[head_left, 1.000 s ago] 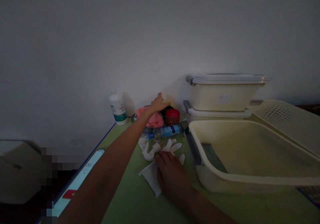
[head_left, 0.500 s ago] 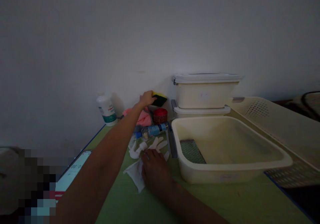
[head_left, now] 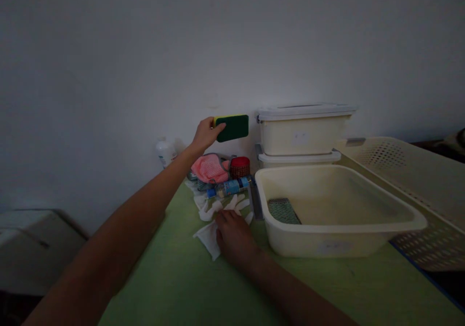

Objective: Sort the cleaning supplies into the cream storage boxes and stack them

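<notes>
A sponge with a dark green scrubbing face (head_left: pixel 233 128) and a yellow edge is raised off the table, pinched at its left end by my left hand (head_left: pixel 208 133). Below it lies a pink cloth (head_left: pixel 210 169), beside a small dark red woven basket (head_left: pixel 240 168). My right hand (head_left: pixel 237 234) is low on the table with curled fingers over a white glove (head_left: pixel 209 239); the fingertips are hidden. Other white glove fingers (head_left: pixel 237 204) spread out just beyond it. A clear plastic bottle with a blue label (head_left: pixel 232 187) lies on its side behind the gloves.
A cream basin (head_left: pixel 341 243) on the right holds a green mesh scouring pad (head_left: pixel 284 211). Behind it are stacked lidded bins (head_left: pixel 303 134); a perforated laundry basket (head_left: pixel 410 166) stands far right. A white bottle (head_left: pixel 165 151) is near the wall on the green table (head_left: pixel 174 277).
My left hand has lifted the sponge higher, turning its green face toward me. My right hand stays on the glove. The view has shifted left, and the phone is out of sight.
</notes>
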Demonstrator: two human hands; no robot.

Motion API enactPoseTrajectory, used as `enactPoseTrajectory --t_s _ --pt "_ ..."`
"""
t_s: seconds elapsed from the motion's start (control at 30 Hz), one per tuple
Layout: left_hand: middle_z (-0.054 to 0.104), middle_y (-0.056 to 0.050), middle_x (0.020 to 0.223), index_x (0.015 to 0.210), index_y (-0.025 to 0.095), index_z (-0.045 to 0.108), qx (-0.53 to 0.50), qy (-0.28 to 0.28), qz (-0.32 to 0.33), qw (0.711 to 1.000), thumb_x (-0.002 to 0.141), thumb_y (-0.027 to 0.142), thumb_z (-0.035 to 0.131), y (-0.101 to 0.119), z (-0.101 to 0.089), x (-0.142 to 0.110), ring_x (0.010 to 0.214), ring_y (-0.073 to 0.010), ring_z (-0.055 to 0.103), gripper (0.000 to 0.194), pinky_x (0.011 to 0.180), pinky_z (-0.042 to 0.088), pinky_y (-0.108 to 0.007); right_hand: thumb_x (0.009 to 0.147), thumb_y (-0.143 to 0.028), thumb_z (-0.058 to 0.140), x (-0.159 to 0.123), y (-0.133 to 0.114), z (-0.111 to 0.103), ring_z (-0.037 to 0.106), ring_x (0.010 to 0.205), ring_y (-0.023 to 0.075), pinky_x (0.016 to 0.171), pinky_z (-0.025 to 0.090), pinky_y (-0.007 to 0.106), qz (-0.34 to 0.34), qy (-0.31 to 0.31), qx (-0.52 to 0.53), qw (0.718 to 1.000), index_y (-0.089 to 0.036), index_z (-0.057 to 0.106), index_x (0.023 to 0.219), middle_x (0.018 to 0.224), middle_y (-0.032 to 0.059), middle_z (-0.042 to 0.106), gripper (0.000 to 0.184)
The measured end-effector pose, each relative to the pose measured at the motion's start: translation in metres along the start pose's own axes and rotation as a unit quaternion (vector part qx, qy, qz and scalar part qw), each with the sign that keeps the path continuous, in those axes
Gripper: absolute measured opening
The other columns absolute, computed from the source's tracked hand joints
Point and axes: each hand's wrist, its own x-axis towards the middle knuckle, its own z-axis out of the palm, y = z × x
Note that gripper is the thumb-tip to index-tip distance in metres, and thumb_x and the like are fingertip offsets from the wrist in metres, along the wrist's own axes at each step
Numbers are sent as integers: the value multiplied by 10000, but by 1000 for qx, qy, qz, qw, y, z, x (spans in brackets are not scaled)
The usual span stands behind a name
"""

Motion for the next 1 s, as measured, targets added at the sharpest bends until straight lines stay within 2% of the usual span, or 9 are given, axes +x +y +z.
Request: enactPoseTrajectory --t_s 0.17,0.3,0.4,0.5,0.57,0.67,0.8,0.9,1.0 --pt "608 -32 773 832 130 573 -107 -10 -25 994 706 372 558 5 -18 -50 715 -149 573 273 639 487 -282 828 -113 424 3 8 4 423 1210 270 1029 328 406 29 23 48 998 -39 571 1112 1255 201 507 328" --pt "636 -22 786 821 151 614 -243 -5 -75 967 605 411 667 0 -22 -102 740 -163 584 342 667 482 -277 804 -119 468 7 14 10 374 1263 267 1052 294 422 50 53 118 990 -36 489 1213 1302 217 463 417" --pt "646 -29 862 860 166 613 -287 28 -131 949 605 389 677 -16 -17 -138 808 -170 592 345 693 477 -257 830 -179 467 11 14 10 402 1247 243 1032 323 421 71 91 197 974 -86 371 1305 1317 186 457 493" --pt "635 -3 814 850 180 560 -358 41 -207 910 587 358 695 -37 -6 -168 743 -145 596 345 660 471 -241 876 -207 413 13 8 8 505 1154 174 941 424 336 68 112 289 948 -176 294 1336 1249 118 532 476" --pt "628 16 788 858 202 518 -389 52 -244 887 580 343 714 -50 2 -183 687 -125 586 369 629 464 -232 891 -202 384 12 2 8 544 1104 140 870 467 279 53 112 335 934 -222 253 1347 1223 84 555 476" --pt "612 27 777 880 227 473 -410 54 -289 864 593 344 717 -62 9 -197 655 -120 572 394 611 454 -238 910 -235 340 10 -1 11 540 1114 142 857 477 281 70 113 419 898 -245 263 1339 1263 77 525 436" --pt "509 58 646 701 211 433 -366 8 -227 902 543 288 744 -64 12 -207 605 -112 497 356 566 407 -220 924 -341 286 11 5 20 511 1151 182 913 449 357 142 135 489 850 -229 362 1286 1243 91 530 387" --pt "434 70 611 641 211 378 -338 -21 -163 927 545 233 733 -62 12 -213 597 -106 434 368 559 377 -210 924 -399 260 12 11 24 488 1176 194 937 429 384 167 148 486 845 -230 410 1269 1226 83 547 412" --pt "417 63 628 652 211 367 -334 -32 -166 927 606 258 685 -62 10 -217 609 -110 414 325 562 361 -213 908 -454 290 12 11 28 491 1170 206 944 419 382 177 153 484 843 -208 451 1251 1208 83 565 452"
